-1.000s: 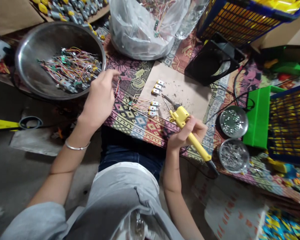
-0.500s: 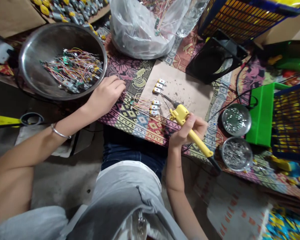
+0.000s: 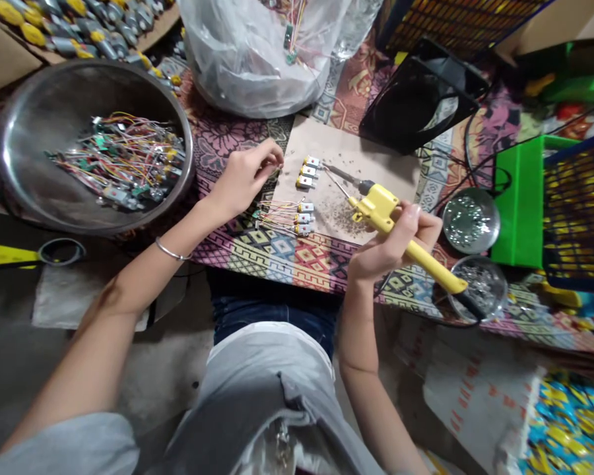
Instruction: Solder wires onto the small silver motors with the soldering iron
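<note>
My right hand (image 3: 400,241) grips a yellow soldering gun (image 3: 380,203). Its dark tip and a thin feed tube end beside the upper row of small motors (image 3: 307,172), white with yellow ends. My left hand (image 3: 245,175) hovers just left of that row, thumb and fingertips drawn together; whatever may be between them is too small to make out. Below lie several motors with wires (image 3: 303,219), their thin leads running left to a small green circuit board (image 3: 257,216). Both rows rest on a brown cardboard sheet (image 3: 341,135) strewn with dark specks.
A steel bowl (image 3: 10,142) of wired boards stands left, with a white plastic bag (image 3: 257,79) behind. A black fan (image 3: 420,99) sits beyond the cardboard. On the right are two small metal dishes (image 3: 495,221) of tiny parts, a green bin (image 3: 517,204) and a blue basket (image 3: 581,211).
My left hand has moved right, from beside the bowl to near the upper motors. The soldering gun has shifted slightly right and up with my right hand. The whole view has moved a little.
</note>
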{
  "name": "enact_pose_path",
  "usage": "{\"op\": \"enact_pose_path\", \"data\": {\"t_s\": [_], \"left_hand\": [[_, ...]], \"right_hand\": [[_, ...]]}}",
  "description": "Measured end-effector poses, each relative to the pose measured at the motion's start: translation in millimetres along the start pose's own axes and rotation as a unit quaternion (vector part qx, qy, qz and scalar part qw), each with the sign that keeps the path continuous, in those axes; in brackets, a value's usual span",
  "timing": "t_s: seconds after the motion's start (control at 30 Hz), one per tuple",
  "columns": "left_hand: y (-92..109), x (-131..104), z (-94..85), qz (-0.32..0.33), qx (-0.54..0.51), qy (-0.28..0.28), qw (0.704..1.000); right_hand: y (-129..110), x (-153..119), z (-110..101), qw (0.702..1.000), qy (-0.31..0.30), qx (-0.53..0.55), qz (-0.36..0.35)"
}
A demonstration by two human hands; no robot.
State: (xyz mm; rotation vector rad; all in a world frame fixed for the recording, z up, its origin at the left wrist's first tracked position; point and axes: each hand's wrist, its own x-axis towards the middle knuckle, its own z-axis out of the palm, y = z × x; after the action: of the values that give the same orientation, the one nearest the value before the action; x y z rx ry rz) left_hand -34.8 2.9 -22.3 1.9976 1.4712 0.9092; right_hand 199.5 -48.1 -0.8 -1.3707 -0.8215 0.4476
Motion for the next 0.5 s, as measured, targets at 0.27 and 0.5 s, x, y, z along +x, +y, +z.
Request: {"op": "enact_pose_path", "data": {"t_s": [0.27, 0.5], "left_hand": [[3.0, -6.4, 5.9, -0.022, -0.032, -0.006, 0.999], [-4.4, -7.1, 14.4, -0.039, -0.019, 0.004, 0.999]], "right_hand": [[3.1, 13.2, 17.3, 0.996, -0.022, 0.055, 0.059], [3.2, 18.9, 15.7, 1.0, -0.014, -0.005, -0.002]]}}
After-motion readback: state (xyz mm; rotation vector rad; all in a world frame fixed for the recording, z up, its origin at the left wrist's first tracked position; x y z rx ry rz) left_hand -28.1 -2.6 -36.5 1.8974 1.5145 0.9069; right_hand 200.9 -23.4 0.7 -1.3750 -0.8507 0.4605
